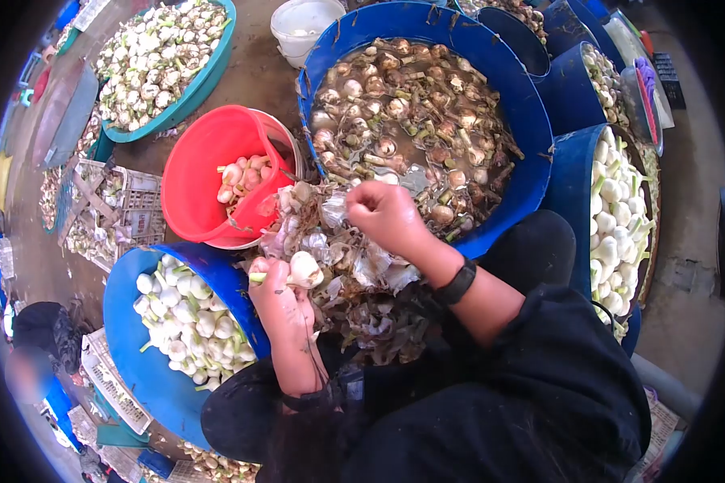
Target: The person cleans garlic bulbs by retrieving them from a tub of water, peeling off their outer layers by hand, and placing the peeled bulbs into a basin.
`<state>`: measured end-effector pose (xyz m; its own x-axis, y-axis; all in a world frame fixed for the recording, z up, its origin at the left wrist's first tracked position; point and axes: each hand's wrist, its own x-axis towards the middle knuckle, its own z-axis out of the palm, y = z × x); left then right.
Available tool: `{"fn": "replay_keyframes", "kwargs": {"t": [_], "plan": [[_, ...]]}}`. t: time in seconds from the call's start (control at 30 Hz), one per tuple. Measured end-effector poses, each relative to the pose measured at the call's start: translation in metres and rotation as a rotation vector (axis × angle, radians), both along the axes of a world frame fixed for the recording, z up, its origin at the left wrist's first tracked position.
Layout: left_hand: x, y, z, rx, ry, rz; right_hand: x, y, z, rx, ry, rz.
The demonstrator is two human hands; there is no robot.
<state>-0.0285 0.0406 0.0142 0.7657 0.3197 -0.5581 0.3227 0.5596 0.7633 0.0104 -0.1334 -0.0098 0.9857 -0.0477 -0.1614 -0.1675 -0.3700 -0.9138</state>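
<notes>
My left hand (280, 299) is closed around a white garlic bulb (305, 270), whose green stem sticks out on the other side of the fist. Up and to the right, my right hand (387, 216) has its fingers curled together; whatever they may pinch is hidden. Below both hands lies a heap of papery garlic skins (362, 278). Beyond my right hand, a large blue tub (532, 145) holds unpeeled bulbs in muddy water. Left of the heap, a red bucket (197, 153) leans with several pinkish bulbs inside.
Blue tubs of clean white garlic stand at my left (121, 322) and right (572, 181). A teal basin (217, 64) full of bulbs is at the upper left, near a white bucket (294, 48). A plastic crate (141, 193) and another person (48, 338) are on the left.
</notes>
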Motion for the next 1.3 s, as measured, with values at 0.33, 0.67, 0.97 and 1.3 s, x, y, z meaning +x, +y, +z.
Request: {"fn": "replay_keyframes", "kwargs": {"t": [0.33, 0.67, 0.97, 1.3], "plan": [[0.014, 0.012, 0.005, -0.027, -0.085, 0.214, 0.080, -0.077, -0.143, -0.739, 0.334, 0.516], [0.006, -0.031, -0.018, 0.281, -0.071, -0.329, 0.056, -0.011, -0.013, 0.697, 0.489, -0.089], [0.007, 0.000, -0.018, 0.309, -0.100, -0.289, -0.009, 0.028, 0.047, -0.725, -0.687, 0.725], [0.005, 0.005, 0.005, 0.063, -0.219, -0.596, -0.004, 0.011, 0.034, 0.023, 0.660, 0.459]]}}
